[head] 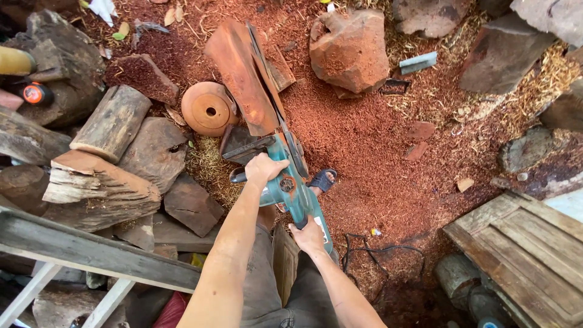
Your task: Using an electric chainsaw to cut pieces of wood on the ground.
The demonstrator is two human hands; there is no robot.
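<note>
I hold a teal electric chainsaw (pixel 296 193) over the ground. My left hand (pixel 263 169) grips its front handle and my right hand (pixel 308 235) grips the rear handle. The saw's bar (pixel 268 71) runs forward along the edge of a reddish wood slab (pixel 242 74) that stands tilted on the sawdust. My sandalled foot (pixel 322 180) shows just right of the saw body. A black power cord (pixel 370 254) lies curled below my right hand.
Red sawdust covers the ground. A turned wooden disc with a centre hole (pixel 208 108) lies left of the slab. Logs and offcuts (pixel 112 123) pile up at the left, large wood chunks (pixel 348 51) at the top, a wooden panel (pixel 527 249) at the lower right.
</note>
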